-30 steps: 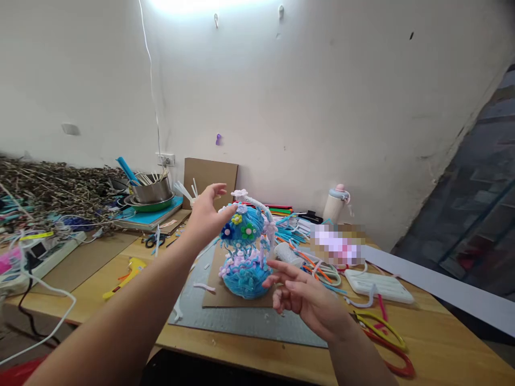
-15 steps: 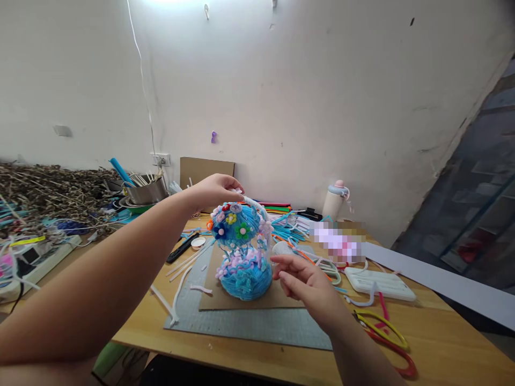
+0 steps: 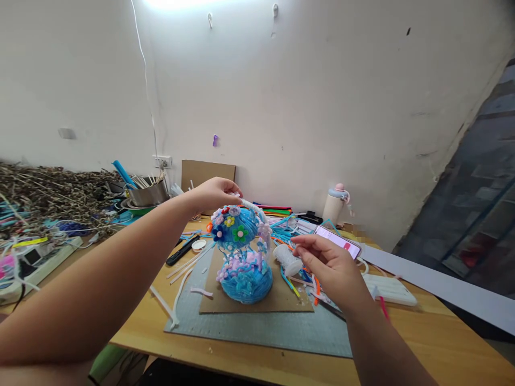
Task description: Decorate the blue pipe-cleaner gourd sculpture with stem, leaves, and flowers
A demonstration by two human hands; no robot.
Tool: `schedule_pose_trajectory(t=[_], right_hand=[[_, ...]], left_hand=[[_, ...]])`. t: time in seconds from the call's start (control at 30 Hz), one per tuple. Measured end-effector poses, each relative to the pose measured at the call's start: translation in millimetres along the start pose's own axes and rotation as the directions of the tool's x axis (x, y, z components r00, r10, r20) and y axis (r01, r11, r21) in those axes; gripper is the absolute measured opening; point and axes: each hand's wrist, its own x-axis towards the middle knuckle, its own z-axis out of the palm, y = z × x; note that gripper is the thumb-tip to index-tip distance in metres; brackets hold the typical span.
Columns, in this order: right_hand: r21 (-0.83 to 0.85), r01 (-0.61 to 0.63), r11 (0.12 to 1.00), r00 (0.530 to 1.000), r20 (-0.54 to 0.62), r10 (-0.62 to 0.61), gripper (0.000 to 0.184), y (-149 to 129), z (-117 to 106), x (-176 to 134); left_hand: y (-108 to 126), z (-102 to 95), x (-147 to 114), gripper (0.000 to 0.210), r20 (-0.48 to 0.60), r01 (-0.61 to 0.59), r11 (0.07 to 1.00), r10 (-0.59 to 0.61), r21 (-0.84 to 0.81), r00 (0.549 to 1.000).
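A blue fuzzy pipe-cleaner ornament [image 3: 246,281] stands upright, its domed top covered with small coloured flowers, above a round base with pink and blue blossoms. From its right side a white wrapped arched handle [image 3: 254,206] curves up over the dome. My left hand [image 3: 219,192] pinches this arch at its upper end; the fingertips are partly hidden. To the right of the ornament, my right hand [image 3: 332,265] hovers with loosely bent fingers apart and nothing visible in them. Just left of its fingertips lies a clear spool [image 3: 287,261].
Cardboard [image 3: 277,305] lies under the ornament on a grey cutting mat [image 3: 257,338]. Pipe cleaners [image 3: 281,230] are strewn behind, near a lit phone [image 3: 337,241]. A bottle [image 3: 333,206] stands at the back right, a white case [image 3: 392,289] at right, and a black cutter [image 3: 183,250] at left.
My right hand has moved right, away from the ornament's side, and now covers the scissors handles. The spool shows more fully. My left hand keeps its hold on the arch.
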Motion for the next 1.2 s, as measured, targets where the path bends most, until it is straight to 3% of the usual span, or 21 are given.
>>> schedule_pose_trajectory(t=[0.1, 0.27, 0.5, 0.77, 0.83, 0.9, 0.93, 0.97, 1.0, 1.03, 1.13, 1.2], right_hand=[[0.014, -0.01, 1.0, 1.0, 0.01, 0.01, 0.024, 3, 3, -1], [0.021, -0.001, 1.0, 1.0, 0.026, 0.001, 0.023, 3, 9, -2], [0.025, 0.012, 1.0, 0.999, 0.042, -0.013, 0.022, 0, 11, -3], [0.032, -0.003, 0.999, 0.998, 0.065, 0.001, 0.023, 7, 14, -3], [0.052, -0.014, 0.999, 0.998, 0.061, 0.011, 0.023, 8, 15, -4], [0.096, -0.034, 0.995, 0.998, 0.051, 0.029, 0.023, 9, 17, -4], [0.131, -0.049, 0.99, 0.998, 0.046, 0.044, 0.021, 9, 18, -4], [0.175, -0.069, 0.982, 0.997, 0.043, 0.063, 0.019, 9, 20, -4], [0.23, -0.094, 0.969, 0.995, 0.047, 0.086, 0.019, 8, 21, -4], [0.298, -0.12, 0.947, 0.992, 0.059, 0.108, 0.019, 6, 23, -4], [0.531, -0.218, 0.819, 0.975, 0.16, 0.156, 0.021, -4, 31, -6], [0.618, -0.287, 0.732, 0.954, 0.252, 0.161, 0.018, -10, 37, -8]], left_hand=[[-1, -2.2, 1, 0.039, 0.027, -0.005, 1.0, 0.005, -0.011, 1.0], [-4, -4.9, 8, 0.053, 0.055, -0.049, 0.982, 0.06, -0.182, 0.997], [4, -1.5, 8, 0.054, 0.092, -0.05, 0.996, 0.056, -0.07, 0.994], [3, -3.7, 8, 0.054, 0.104, -0.076, 0.99, 0.089, -0.122, 0.991], [6, -6.7, 2, 0.06, 0.042, -0.086, 0.988, 0.092, -0.127, 0.995], [12, -2.2, -13, 0.056, -0.181, -0.112, 0.986, 0.088, -0.126, 0.98], [15, 5.1, -24, 0.048, -0.336, -0.123, 0.985, 0.075, -0.124, 0.939], [18, 16.5, -37, 0.037, -0.494, -0.122, 0.984, 0.044, -0.128, 0.869], [20, 32.0, -52, 0.028, -0.578, -0.126, 0.979, 0.01, -0.161, 0.816], [22, 51.0, -68, 0.021, -0.604, -0.136, 0.963, -0.033, -0.232, 0.796], [24, 115.5, -108, 0.02, -0.324, -0.074, 0.87, -0.101, -0.487, 0.941], [23, 149.0, -125, 0.036, -0.12, 0.031, 0.767, -0.141, -0.641, 0.983]])
